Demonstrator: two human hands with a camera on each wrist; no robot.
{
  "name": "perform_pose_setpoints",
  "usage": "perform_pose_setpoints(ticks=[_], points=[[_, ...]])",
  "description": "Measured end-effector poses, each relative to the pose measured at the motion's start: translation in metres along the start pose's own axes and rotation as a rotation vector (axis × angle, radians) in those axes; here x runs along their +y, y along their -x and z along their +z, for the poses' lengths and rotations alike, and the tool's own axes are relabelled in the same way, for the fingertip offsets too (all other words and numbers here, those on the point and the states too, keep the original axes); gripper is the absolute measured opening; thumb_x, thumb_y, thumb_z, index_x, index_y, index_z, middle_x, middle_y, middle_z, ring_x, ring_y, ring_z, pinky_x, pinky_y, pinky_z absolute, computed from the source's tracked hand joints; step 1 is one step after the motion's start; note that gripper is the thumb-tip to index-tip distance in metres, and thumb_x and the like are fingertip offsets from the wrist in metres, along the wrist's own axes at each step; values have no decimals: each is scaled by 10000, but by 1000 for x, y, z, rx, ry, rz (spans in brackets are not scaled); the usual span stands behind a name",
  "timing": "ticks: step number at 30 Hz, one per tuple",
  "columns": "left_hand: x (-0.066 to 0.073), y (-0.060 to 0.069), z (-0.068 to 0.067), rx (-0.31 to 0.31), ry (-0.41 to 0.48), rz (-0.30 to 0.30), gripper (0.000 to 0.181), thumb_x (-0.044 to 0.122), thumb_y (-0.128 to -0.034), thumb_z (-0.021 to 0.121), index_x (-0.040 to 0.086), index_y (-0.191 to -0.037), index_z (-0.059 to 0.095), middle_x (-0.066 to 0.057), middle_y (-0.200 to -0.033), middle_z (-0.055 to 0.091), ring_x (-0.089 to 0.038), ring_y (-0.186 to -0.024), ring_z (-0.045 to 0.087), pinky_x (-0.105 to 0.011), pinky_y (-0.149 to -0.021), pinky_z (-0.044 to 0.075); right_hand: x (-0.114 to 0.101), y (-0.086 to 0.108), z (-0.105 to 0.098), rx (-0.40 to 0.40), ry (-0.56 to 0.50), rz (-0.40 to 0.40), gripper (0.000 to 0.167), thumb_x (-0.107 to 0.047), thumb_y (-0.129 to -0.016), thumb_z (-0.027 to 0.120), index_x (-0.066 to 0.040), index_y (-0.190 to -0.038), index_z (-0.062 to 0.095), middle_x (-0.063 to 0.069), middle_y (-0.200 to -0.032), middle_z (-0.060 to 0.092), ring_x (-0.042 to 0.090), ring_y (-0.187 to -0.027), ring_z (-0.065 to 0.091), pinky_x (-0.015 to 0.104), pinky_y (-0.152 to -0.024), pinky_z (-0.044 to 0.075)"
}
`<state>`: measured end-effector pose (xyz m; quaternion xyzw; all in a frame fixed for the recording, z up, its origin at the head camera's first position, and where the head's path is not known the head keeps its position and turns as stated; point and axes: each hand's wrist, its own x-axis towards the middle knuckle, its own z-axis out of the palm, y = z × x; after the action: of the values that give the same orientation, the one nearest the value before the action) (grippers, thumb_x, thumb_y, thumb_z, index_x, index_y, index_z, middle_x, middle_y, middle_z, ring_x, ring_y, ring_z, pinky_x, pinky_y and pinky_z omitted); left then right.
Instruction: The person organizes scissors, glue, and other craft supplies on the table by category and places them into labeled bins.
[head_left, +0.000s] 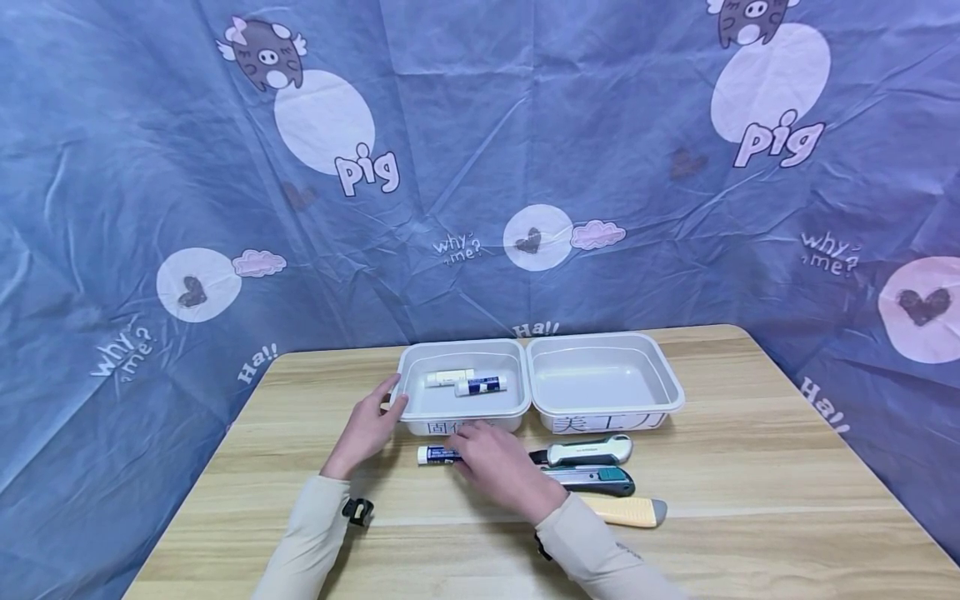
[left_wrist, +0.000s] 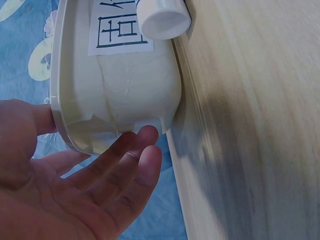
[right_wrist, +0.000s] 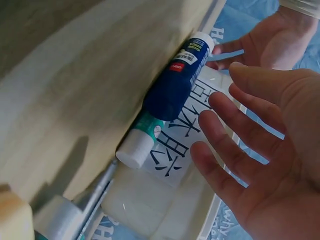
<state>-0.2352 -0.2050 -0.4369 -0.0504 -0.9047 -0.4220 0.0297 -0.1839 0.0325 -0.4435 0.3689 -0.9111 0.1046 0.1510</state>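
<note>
My left hand [head_left: 367, 429] is at the left end of the left white box [head_left: 517, 406], fingers spread; in the left wrist view, this hand [left_wrist: 95, 185] has its fingers loosely bent beside the box's end wall [left_wrist: 135, 90]. A blue glue stick [head_left: 437, 455] with a white cap lies in front of that box, partly under my right hand [head_left: 502, 467]. Seen from the right wrist, the hand [right_wrist: 265, 145] has its fingers apart beside the blue stick [right_wrist: 180, 75], not closed round it. A white and green cylinder end [right_wrist: 140, 142] adjoins this stick.
Two glue sticks, one white [head_left: 448, 377] and one blue [head_left: 482, 385], lie in the left box. To its right stands a second white box [head_left: 604, 387] with a paper label. Several cutters, white-grey [head_left: 590, 451], green-black [head_left: 600, 479] and yellow [head_left: 627, 511], lie in front.
</note>
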Motion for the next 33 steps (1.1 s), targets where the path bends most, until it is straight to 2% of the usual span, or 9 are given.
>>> perform_pose_setpoints(ticks=[12,20,27,33], points=[[0,0,0,-12,7,-5,562,286,-1074,531,49,-1565,395,-268,-1322,623,-308,-970,718,-375,-798,595,-1,2,5,-32,51,0,161,-208,-897,786,-169,-1050,755,-16,-1014,727,172,-883,644,310,-774,549],[-1,-1,0,-18,9,-10,563,282,-1074,532,53,-1569,388,-270,-1325,619,-311,-979,717,-367,-792,598,-4,3,6,-11,73,-28,144,-172,-881,791,-186,-1022,770,-30,-985,714,163,-856,627,294,-726,542],[-1,-1,0,-13,5,-4,559,272,-1074,530,45,-1565,392,-264,-1301,632,-289,-950,716,-348,-776,591,-7,4,9,-60,91,-17,151,-191,-908,766,-198,-1058,781,-24,-1022,689,160,-908,603,302,-779,541],[-1,-1,0,-9,1,-4,556,270,-1072,534,44,-1561,400,-266,-1292,638,-288,-946,718,-340,-774,586,-6,5,10,-41,96,-18,164,-177,-901,761,-179,-1064,780,9,-1060,661,172,-936,590,306,-837,545]])
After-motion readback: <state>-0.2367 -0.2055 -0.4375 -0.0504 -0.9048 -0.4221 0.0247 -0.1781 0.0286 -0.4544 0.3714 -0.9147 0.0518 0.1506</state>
